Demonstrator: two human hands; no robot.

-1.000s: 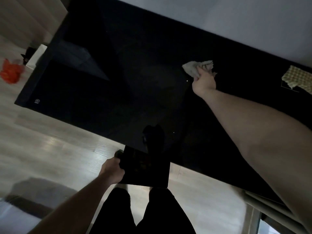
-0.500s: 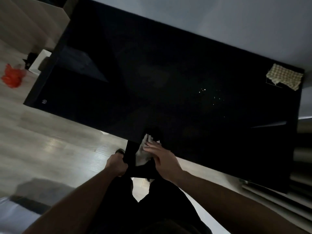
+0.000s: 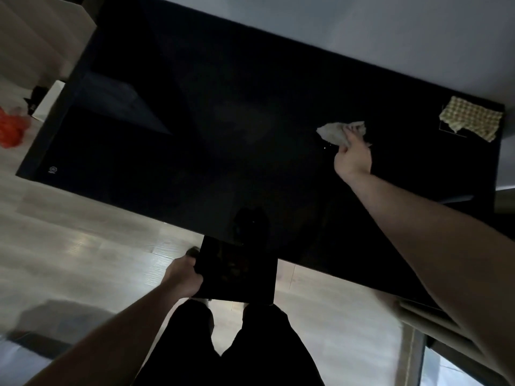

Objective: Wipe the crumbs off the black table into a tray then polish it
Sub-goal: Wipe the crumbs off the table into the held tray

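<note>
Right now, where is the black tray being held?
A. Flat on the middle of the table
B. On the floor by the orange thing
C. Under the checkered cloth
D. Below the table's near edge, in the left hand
D: the left hand grips the tray at the black table's near edge, while the right hand holds the rag farther out.

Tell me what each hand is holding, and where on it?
The right hand grips a crumpled white cloth at its near end. The left hand holds the black tray by its left edge.

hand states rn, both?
Left hand: grips the black tray at the table edge.
Right hand: holds the white cloth on the black table.
</note>
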